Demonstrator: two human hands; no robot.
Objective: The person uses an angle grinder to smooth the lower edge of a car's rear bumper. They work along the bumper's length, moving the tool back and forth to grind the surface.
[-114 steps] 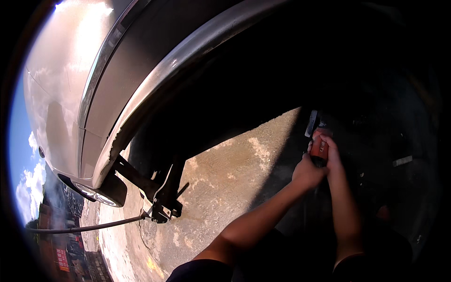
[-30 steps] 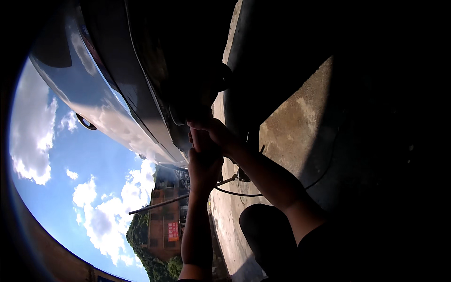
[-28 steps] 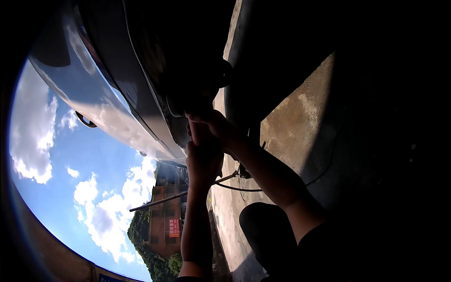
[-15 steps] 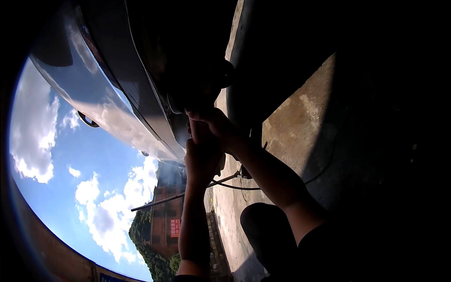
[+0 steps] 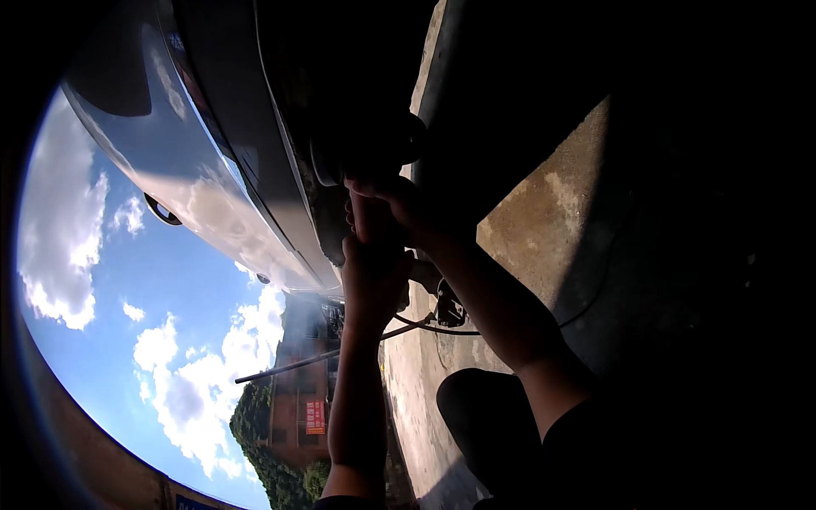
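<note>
Both my hands are closed around a dim, reddish cylinder [image 5: 368,218] beside the lower edge of a glossy pale car body [image 5: 229,204]. My left hand [image 5: 372,276] grips its lower end. Above it, my right hand [image 5: 398,204] wraps round the upper part, and some fingertips show on the cylinder's left side. A dark rounded part [image 5: 321,161] sits just above the hands, close to the car's dark trim. Another dark round shape [image 5: 413,138] is to the right. Deep shadow hides how these parts join and what kind of thing I hold.
A thin rod [image 5: 289,369] crosses behind my left forearm. A dark cable [image 5: 446,331] runs near a black bracket-like piece [image 5: 450,308] and behind my right forearm. My dark-clad knee [image 5: 480,408] is below. Concrete ground [image 5: 544,204] lies right, partly sunlit; a brick-coloured building [image 5: 293,408] stands beyond.
My hands and the cylinder have shifted slightly upward in the view. The car edge appears a little farther right, and more of the black bracket-like piece shows.
</note>
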